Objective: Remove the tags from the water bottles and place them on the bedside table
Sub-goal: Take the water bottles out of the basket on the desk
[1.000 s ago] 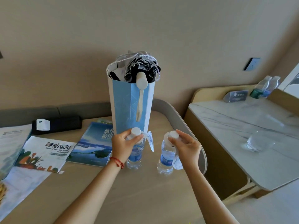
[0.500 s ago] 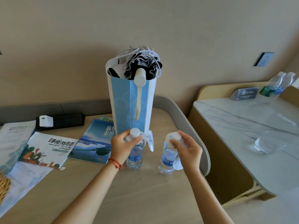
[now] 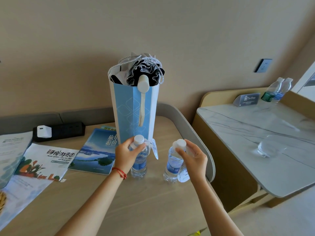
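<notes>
Two tagged bottles (image 3: 139, 160) — tall gift bag (image 3: 134, 114) just behind.

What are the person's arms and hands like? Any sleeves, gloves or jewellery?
Both forearms are bare as far as the picture shows, with no sleeves and no gloves. The left hand has a thin red string bracelet round its wrist. The right hand shows no bracelet, watch or ring on the parts in view.
</notes>
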Demonstrator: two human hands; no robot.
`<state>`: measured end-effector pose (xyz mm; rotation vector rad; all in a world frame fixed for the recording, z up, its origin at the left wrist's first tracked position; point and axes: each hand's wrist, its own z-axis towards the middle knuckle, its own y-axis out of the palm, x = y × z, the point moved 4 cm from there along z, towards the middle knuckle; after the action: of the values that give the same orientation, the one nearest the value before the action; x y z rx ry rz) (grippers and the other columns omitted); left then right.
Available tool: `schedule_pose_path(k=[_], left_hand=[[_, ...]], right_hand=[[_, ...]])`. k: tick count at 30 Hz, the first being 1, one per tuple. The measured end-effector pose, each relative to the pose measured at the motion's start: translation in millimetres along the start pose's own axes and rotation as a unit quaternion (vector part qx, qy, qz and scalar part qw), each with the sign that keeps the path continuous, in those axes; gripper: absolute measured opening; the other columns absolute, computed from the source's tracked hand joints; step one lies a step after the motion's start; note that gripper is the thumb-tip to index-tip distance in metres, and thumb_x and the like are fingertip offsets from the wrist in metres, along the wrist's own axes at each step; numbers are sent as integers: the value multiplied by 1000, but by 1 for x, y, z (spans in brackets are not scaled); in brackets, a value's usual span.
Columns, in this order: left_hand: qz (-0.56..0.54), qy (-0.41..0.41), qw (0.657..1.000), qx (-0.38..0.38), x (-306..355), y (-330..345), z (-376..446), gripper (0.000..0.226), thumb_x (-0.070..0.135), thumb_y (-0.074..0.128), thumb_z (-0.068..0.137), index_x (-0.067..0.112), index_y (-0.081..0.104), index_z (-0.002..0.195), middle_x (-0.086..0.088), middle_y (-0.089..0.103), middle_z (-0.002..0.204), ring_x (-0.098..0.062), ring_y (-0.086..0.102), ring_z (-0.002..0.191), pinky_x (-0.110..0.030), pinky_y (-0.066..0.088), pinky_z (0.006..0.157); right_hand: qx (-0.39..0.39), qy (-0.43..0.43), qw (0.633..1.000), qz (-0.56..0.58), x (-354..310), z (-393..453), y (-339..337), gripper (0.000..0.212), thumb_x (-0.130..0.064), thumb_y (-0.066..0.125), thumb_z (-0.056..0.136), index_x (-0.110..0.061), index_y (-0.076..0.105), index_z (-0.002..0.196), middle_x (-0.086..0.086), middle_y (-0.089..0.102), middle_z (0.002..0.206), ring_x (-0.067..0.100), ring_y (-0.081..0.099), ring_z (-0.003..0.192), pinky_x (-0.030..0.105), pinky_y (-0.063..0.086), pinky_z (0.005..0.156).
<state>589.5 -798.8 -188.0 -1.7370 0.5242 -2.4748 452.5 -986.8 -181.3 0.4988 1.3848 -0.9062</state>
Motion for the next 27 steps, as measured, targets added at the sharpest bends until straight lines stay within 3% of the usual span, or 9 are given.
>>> schedule_pose_path(k=[4,7,11,16,24,27], left_hand=[[-23,-4,1000,-10,2,-4,-1,36,24,72,75,15,64,108,-5,66,111,-13,56,100,-4,42,65],[-35,-4,999,-16,3,-9,-5,38,23,71,75,15,61,112,-5,63,116,-12,52,105,-6,40,71],[-33,0,999,-29,6,-22,-13,42,24,67,79,13,58,119,-7,59,123,-11,49,110,-20,43,85],[15,36,999,-25,12,-49,-20,42,26,66,81,10,57,120,-7,60,123,-6,47,108,-12,38,83],[188,140,969,-84,6,-109,-36,47,30,63,83,7,54,124,-12,54,132,-25,45,126,-46,36,106],[260,171,946,-95,-4,-139,-43,49,33,60,85,7,51,126,-12,51,135,-27,39,131,-46,29,108]], right_hand=[[3,-7,1000,-9,-4,-3,-5,41,-18,78,71,-20,65,110,0,68,110,16,61,104,33,52,88],[7,-9,1000,-16,-9,-6,-8,42,-17,78,72,-19,64,112,1,67,112,19,61,107,41,52,92],[24,-24,999,-29,-18,-15,-10,43,-21,76,74,-17,63,114,2,66,116,13,58,105,36,50,92],[70,-79,989,-99,-36,-33,-9,41,-25,73,77,-16,63,116,1,66,116,8,56,104,11,38,82],[20,-160,941,-299,-56,-91,28,48,-35,66,82,-11,58,122,11,60,126,26,55,117,37,46,92],[-24,-178,920,-349,-61,-115,49,50,-39,63,84,-10,57,124,9,59,129,24,51,123,40,44,98]])
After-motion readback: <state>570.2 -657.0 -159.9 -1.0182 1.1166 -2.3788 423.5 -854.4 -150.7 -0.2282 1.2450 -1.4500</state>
